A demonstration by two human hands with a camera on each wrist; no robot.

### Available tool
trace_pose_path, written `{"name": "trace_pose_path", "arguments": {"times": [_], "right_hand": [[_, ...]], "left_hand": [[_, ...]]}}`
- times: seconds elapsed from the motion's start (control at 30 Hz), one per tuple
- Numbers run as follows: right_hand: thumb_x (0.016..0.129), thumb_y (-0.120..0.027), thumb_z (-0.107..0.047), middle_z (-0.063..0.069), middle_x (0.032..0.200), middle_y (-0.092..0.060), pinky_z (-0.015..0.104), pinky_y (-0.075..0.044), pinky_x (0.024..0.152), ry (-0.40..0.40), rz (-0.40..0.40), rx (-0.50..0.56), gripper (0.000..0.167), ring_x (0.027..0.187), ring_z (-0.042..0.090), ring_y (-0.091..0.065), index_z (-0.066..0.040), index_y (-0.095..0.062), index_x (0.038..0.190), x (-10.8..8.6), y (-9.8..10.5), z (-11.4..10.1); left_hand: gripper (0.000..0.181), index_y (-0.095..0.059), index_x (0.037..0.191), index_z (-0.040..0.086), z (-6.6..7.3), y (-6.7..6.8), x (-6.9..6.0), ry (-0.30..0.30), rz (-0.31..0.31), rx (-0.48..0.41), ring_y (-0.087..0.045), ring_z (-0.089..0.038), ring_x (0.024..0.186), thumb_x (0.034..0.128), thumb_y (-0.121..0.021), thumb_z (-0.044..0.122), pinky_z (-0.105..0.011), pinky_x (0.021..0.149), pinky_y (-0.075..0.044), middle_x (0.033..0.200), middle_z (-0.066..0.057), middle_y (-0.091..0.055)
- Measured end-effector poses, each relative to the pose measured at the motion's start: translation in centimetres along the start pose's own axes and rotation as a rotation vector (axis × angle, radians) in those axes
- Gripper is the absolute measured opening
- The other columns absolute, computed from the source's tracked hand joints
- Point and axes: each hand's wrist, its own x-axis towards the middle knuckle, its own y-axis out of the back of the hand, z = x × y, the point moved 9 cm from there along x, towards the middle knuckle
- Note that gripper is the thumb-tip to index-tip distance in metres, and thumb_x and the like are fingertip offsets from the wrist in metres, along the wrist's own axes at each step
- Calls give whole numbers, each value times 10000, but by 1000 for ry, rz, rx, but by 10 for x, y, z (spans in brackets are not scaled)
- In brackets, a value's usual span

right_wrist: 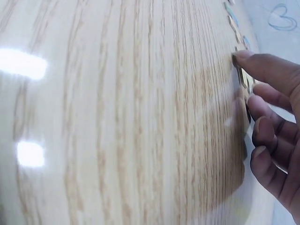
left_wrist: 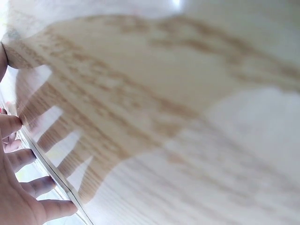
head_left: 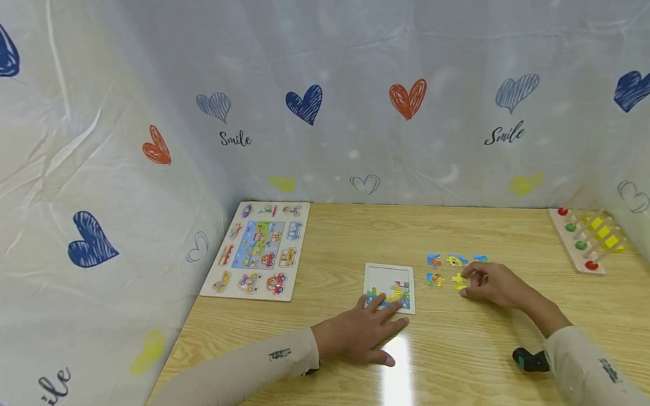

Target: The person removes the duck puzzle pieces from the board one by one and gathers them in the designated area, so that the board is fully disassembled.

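Note:
A small white puzzle tray (head_left: 410, 272) lies mid-table, its lower part filled with colourful jigsaw pieces and its upper part bare. My left hand (head_left: 359, 333) rests with spread, straight fingers over the tray's lower left edge; the left wrist view shows the fingertips along the tray's rim (left_wrist: 51, 172). To the right of the tray, my right hand (head_left: 493, 285) pinches a yellow puzzle piece (head_left: 459, 282) between thumb and fingers. Several loose pieces lie around it, among them a yellow and blue one (head_left: 457, 260) and an orange and blue one (head_left: 434, 260). Fingers partly hide the pinched piece.
A larger wooden vehicle puzzle board (head_left: 290, 284) lies at the back left. At the far right stands a wooden peg toy (head_left: 586, 238) with red and green balls, a yellow object (head_left: 603, 232) beside it. A patterned curtain (head_left: 350, 54) encloses the table.

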Motion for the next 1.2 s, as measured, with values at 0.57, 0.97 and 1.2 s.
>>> {"name": "trace_pose_path", "arguments": {"times": [0.57,0.97,1.2], "right_hand": [[883,-788,-259,-2,844,-615,243,-447,616,-60,5,-31,363,699,57,-522,-25,-667,1133,-3,-1,4],[883,-788,-254,-6,829,-613,237,-442,603,-36,-1,-31,364,685,49,-514,-15,-670,1132,-2,0,1],[920,-750,-252,-7,857,-626,237,-446,604,-12,-9,-44,313,710,44,-519,-34,-681,1134,-1,6,-5]], "left_hand": [[795,-215,1617,248,0,3,-1,4,-7,0,-241,-415,1512,980,-300,716,-596,1119,-366,1691,-93,-135],[787,-208,1618,246,0,1,0,4,-2,19,-234,-418,1514,986,-286,710,-602,1114,-369,1691,-99,-132],[792,-207,1618,248,0,0,0,4,3,34,-239,-415,1513,984,-267,719,-598,1115,-370,1691,-97,-132]]}}
